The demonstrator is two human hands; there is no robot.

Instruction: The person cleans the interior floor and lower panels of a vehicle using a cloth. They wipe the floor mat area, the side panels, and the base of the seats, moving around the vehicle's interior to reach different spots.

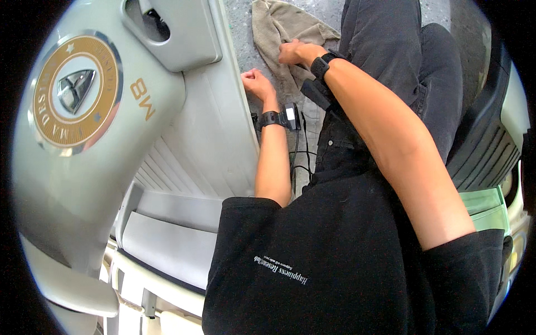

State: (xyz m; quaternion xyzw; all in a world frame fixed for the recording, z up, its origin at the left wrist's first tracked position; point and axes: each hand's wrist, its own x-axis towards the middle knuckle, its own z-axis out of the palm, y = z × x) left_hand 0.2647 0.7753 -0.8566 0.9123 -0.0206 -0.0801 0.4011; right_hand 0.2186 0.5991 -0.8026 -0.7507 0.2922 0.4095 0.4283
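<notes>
A beige cloth (268,27) hangs or lies spread above the speckled floor at the top middle. My right hand (299,52) is curled on the cloth, with its folds around and below the fingers. Below and left of it, my left hand (260,83) has bent fingers at the outer edge of the grey footboard (217,104) of a scooter-like vehicle; whether anything is between them is hidden. Each wrist wears a black strap with a black device, one at the left wrist (290,117) and one at the right (316,94).
The vehicle's rounded grey body (142,138) with a gold and chrome badge (77,90) fills the left side. Black cables (307,153) run between the left forearm and my waist. A dark ribbed footboard (488,161) of another vehicle is at the right, beside my bent legs (381,46).
</notes>
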